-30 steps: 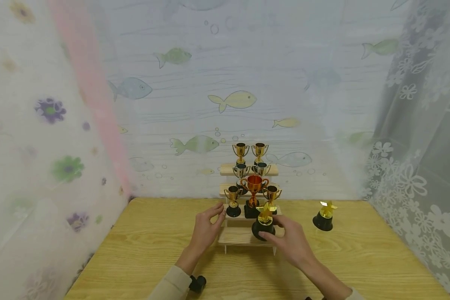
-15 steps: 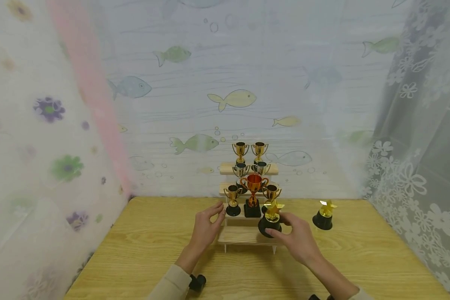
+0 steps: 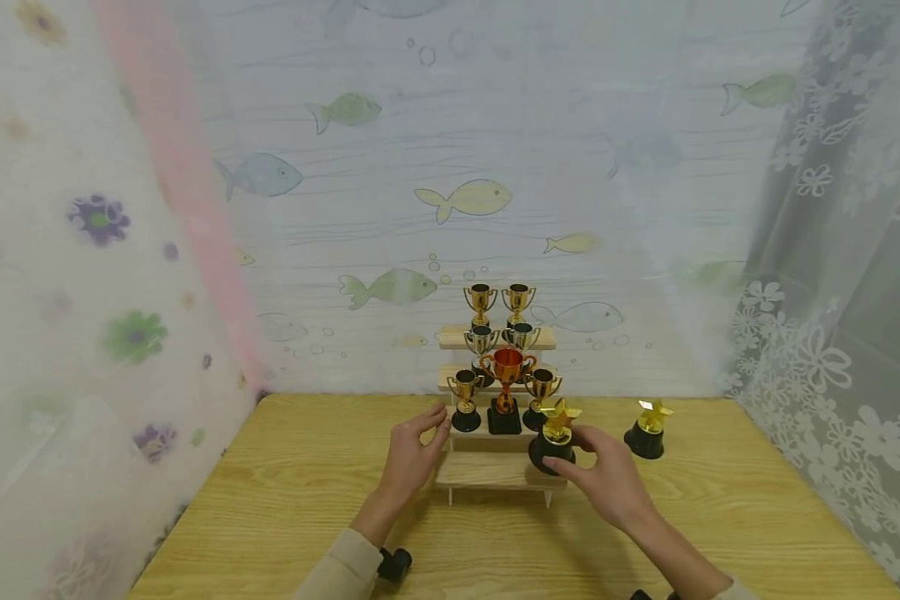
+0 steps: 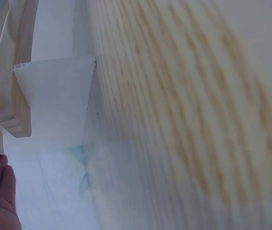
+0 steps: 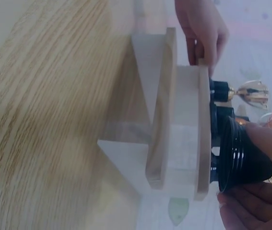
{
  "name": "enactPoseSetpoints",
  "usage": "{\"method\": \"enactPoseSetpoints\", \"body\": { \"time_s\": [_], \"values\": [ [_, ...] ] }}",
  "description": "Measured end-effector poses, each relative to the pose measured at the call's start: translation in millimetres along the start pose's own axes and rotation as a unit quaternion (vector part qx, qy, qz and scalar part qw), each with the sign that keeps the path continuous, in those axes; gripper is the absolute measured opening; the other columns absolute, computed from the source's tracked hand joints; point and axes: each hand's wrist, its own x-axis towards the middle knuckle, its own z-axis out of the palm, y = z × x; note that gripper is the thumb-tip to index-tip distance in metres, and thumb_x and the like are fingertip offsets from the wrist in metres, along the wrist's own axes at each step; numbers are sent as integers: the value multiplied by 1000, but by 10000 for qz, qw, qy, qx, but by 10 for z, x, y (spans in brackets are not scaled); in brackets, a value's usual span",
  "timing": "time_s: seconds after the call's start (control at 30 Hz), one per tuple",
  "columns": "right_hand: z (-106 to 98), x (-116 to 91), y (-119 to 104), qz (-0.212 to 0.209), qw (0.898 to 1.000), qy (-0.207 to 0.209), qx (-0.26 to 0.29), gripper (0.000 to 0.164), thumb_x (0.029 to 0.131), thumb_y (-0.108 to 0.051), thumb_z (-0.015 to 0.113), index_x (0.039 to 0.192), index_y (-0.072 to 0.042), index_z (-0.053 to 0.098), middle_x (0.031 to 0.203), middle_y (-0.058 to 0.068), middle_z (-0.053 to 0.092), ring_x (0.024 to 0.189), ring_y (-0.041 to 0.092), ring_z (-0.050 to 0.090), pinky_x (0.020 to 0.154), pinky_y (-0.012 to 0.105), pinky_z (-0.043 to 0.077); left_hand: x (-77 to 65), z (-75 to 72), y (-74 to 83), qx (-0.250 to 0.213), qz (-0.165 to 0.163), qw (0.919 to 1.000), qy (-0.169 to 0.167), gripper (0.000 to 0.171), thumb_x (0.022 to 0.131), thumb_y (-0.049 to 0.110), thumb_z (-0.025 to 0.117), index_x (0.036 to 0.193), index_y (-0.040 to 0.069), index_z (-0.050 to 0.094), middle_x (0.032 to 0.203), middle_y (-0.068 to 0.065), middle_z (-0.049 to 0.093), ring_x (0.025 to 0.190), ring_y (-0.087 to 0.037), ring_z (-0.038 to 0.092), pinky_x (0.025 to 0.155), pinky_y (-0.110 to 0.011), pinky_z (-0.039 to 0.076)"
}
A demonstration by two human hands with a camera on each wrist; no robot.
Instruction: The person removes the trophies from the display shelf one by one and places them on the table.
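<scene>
My right hand (image 3: 609,477) grips a star trophy (image 3: 554,450) by its black base, thumb on the near side. The trophy, topped with a gold star, is upright before the right end of a wooden tiered display stand (image 3: 487,475), close over its lowest step. In the right wrist view its black base (image 5: 239,158) sits between thumb and fingers. My left hand (image 3: 411,448) rests its fingertips against the left end of the step above; the left wrist view shows its fingers (image 4: 6,187) fairly straight. That step bears an orange-red cup trophy (image 3: 507,379) between two gold cup trophies.
Silver cup trophies (image 3: 482,340) stand one tier higher, gold cup trophies (image 3: 480,300) on the top tier. Another star trophy (image 3: 648,433) stands on the wooden table (image 3: 307,500), right of the stand. A fish-patterned curtain (image 3: 390,208) hangs behind.
My right hand has moved the star trophy to the right along the front of the stand, toward its right end. My left hand has stayed in place.
</scene>
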Motion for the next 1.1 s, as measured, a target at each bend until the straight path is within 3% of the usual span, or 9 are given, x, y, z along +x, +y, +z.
{"method": "enactPoseSetpoints", "body": {
  "time_s": [0.77,1.1],
  "values": [
    [-179,6,161,-4,9996,192,-197,69,90,-39,79,138,6,59,132,29,63,120,48,61,98,62,51,10,10,-26,87,-17,10000,42,30,100,13,68,123,-5,71,133,-16,66,119,-32,66,101,-50,53],
    [-214,24,237,235,9995,89,-185,75,91,-42,78,142,6,54,135,30,60,122,49,59,99,62,49,-1,0,-15,-11,-7,10000,-19,31,100,12,67,124,-7,70,134,-22,64,122,-36,64,101,-53,51]
  ]
}}
